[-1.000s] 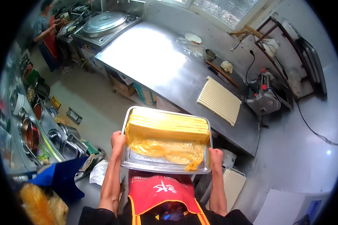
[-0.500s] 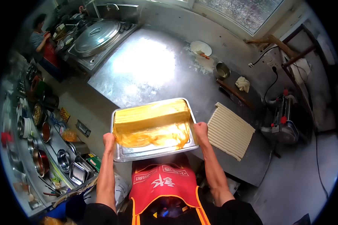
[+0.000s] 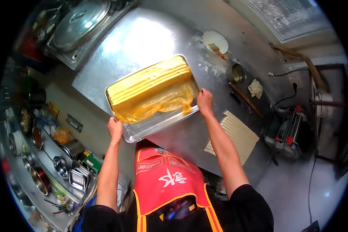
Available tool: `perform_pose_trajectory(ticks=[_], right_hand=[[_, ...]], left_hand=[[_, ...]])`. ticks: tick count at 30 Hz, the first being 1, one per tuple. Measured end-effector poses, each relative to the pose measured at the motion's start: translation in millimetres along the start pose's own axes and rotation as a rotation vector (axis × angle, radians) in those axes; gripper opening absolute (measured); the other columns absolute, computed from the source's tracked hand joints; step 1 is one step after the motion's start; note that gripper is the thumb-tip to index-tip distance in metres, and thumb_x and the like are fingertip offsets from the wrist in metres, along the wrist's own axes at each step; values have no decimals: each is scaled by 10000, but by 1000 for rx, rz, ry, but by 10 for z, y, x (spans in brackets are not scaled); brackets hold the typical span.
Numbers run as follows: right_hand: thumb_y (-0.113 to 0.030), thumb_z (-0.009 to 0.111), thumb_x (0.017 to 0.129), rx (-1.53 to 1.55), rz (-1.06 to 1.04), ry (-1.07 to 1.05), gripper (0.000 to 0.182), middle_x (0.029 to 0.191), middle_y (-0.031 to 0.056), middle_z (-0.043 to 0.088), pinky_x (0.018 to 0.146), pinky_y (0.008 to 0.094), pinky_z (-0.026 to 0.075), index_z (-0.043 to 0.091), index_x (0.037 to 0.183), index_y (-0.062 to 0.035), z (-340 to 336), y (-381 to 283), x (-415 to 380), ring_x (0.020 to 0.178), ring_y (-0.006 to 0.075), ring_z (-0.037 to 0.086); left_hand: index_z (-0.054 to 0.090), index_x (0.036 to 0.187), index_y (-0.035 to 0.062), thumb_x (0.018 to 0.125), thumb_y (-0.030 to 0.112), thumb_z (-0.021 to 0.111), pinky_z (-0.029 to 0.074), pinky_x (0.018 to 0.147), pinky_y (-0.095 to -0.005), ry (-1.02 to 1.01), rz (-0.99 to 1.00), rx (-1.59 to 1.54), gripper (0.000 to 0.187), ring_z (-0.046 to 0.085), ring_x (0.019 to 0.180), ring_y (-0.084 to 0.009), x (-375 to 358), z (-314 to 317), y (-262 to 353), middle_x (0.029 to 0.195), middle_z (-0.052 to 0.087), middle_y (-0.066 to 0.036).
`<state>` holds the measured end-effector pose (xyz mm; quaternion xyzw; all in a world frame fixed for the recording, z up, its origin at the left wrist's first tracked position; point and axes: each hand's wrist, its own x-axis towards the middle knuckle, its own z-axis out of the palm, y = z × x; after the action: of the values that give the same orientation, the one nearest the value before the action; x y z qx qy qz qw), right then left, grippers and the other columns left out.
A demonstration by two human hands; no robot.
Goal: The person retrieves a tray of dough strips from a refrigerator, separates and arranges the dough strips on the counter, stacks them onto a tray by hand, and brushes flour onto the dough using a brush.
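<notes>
Red apron (image 3: 168,187), lower centre of the frame: bears large white brush-style lettering (image 3: 172,178), wording not legible with certainty. Small circled mark (image 3: 162,190) noted at its lower left, consistent with a registered-trademark sign. Smaller pale lettering (image 3: 150,165) in an outlined panel, higher on the same apron, left side: too small to read. Green box (image 3: 92,163), lower left of the frame: carries white print, illegible at this size

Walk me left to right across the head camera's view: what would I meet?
Small round steel bowl → rectangular steel pans → tray of yellow strips → white plate → metal cup → crumpled white lump → roller machine.
</notes>
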<state>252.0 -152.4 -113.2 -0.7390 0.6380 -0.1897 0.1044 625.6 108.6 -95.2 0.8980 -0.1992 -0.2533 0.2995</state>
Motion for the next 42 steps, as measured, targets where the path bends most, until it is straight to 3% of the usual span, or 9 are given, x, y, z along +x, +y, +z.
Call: perform_pose_trajectory(ticks=[3, 5, 12, 15, 23, 27, 30, 33, 42], right_hand=[[-328, 652, 882, -58, -33, -4, 380, 1004, 173, 689, 831, 485, 505, 673, 1125, -36, -262, -291, -177, 903, 392, 637], [-343, 721, 827, 98, 122, -203, 461, 1055, 173, 683, 862, 479, 500, 645, 1179, -56, -255, -465, -336, 991, 365, 641], [-245, 708, 799, 39, 231, -319, 236, 823, 194, 704, 666, 452, 515, 720, 911, -38, 66, -393, -206, 755, 388, 674], [-7, 604, 760, 778, 607, -282, 84, 671, -25, 600, 549, 231, 401, 687, 768, 5, -472, -713, 336, 595, 68, 517], [-46, 575, 769, 1057, 304, -604, 65, 717, 16, 619, 662, 220, 422, 627, 761, -7, -1004, -1482, 1348, 672, 76, 538], [-51, 613, 773, 1098, 206, -402, 83, 717, 29, 633, 663, 240, 437, 675, 799, -1, -745, -1715, 1887, 669, 105, 555], [-75, 647, 777, 992, 32, -179, 94, 715, 35, 661, 632, 268, 463, 714, 808, -16, -312, -2013, 2217, 665, 122, 582], [-133, 641, 802, 597, -104, -162, 144, 746, 106, 697, 646, 301, 502, 722, 825, -16, 90, -2213, 2310, 683, 164, 628], [-242, 654, 849, 375, -397, -273, 309, 998, 184, 722, 859, 421, 534, 727, 1102, -80, 87, -1421, 1737, 947, 364, 675]], left_hand=[[587, 1020, 10, 788, 132, 663, 469, 795, -473, 86, 113, 346, 273, 574, 897, -380, -300, 5, 114, 1072, 616, -212], [541, 1253, 10, 766, 180, 723, 446, 888, -503, 139, 685, 481, 548, 549, 1055, -368, -417, -30, 82, 1149, 560, -189], [567, 1262, 5, 738, 122, 732, 476, 834, -446, -400, 668, 581, 562, 576, 991, -335, -323, 218, 218, 1049, 555, -182], [568, 1239, 20, 761, 99, 715, 517, 777, -443, -480, 658, 387, 506, 599, 959, -354, -156, 221, 136, 1032, 562, -180], [613, 1110, 45, 792, 4, 627, 547, 768, -458, -359, 411, 507, 321, 636, 918, -375, 131, 284, 350, 964, 596, -164], [623, 975, -6, 760, -134, 496, 527, 776, -430, 96, 592, 18, 281, 617, 917, -364, 294, -123, 699, 965, 617, -170], [652, 1032, -20, 957, -36, 536, 521, 522, -248, 135, 193, -468, 138, 615, 591, -124, 894, -442, 886, 840, 654, -60], [691, 1029, -39, 925, -3, 592, 540, 692, -293, 309, 320, -232, 148, 665, 803, -138, 1633, -321, 634, 915, 711, -68], [694, 1150, 7, 901, 91, 638, 517, 811, -298, -79, 336, -23, 269, 660, 883, -171, 1543, -370, 743, 997, 707, -119]])
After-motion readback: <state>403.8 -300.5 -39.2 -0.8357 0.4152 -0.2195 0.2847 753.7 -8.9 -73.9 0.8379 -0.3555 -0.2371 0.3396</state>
